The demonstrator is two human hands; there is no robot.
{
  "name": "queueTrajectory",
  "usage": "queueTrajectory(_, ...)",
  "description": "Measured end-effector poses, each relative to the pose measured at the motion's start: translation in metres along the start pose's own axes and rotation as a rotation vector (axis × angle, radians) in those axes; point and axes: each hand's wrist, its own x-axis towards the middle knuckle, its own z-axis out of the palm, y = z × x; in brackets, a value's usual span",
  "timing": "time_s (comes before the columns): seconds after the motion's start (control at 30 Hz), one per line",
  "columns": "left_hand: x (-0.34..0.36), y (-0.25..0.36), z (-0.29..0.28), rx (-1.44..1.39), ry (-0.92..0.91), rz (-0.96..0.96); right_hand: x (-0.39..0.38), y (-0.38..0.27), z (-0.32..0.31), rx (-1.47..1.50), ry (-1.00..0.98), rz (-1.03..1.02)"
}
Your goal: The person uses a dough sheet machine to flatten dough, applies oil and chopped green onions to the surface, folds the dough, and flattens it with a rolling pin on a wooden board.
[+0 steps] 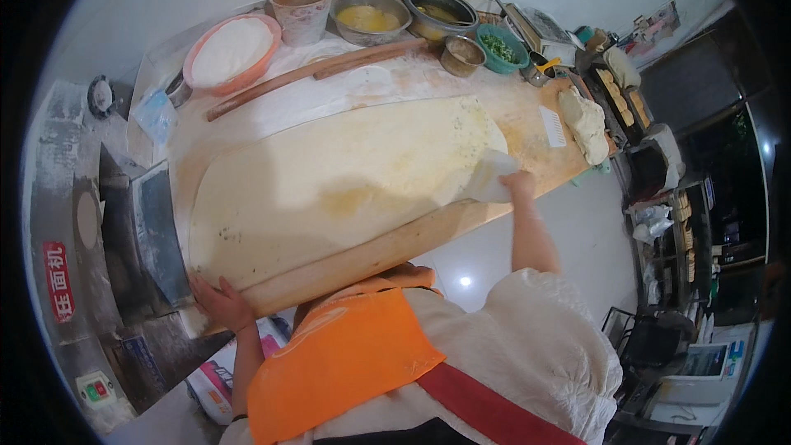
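A large, thin sheet of dough (329,173) covers most of the wooden board, with yellowish patches and small green flecks on it. My right hand (519,186) grips a whitish, semi-transparent dough scraper (489,178), which lies over the sheet's right end near the front edge. At the near left corner, my left hand (222,303) rests by the dough's edge with its fingers apart, holding nothing. Beyond the sheet, two wooden rolling pins (284,86) lie on floured board. A lump of dough (583,125) sits at the far right, next to a white slotted scraper (553,127).
Along the back stand a pink basin of flour (234,53), a patterned bucket (302,12), a metal bowl of yellow filling (370,18), a dark-rimmed pot (441,13), a small metal bowl (463,56) and a green bowl of chopped greens (502,49). A metal machine (156,231) borders the left side.
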Motion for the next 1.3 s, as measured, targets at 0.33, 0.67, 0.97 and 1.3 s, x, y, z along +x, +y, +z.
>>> queueTrajectory(0.33, 0.003, 0.016, -0.006, 0.071, -0.085, -0.187, -0.121, -0.109, 0.011, -0.134, 0.135, -0.849)
queueTrajectory(0.67, 0.001, 0.157, -0.016, -0.210, -0.110, -0.294, 0.034, -0.291, -0.094, 1.108, -0.319, -0.638)
queueTrajectory(0.97, -0.011, 0.278, -0.025, -0.409, -0.164, -0.060, 0.133, -0.287, -0.077, 0.819, -0.288, -0.685)
queueTrajectory(1.3, -0.006, 0.327, -0.007, -0.459, -0.358, 0.106, 0.167, -0.049, -0.052, 0.513, 0.455, -0.456)
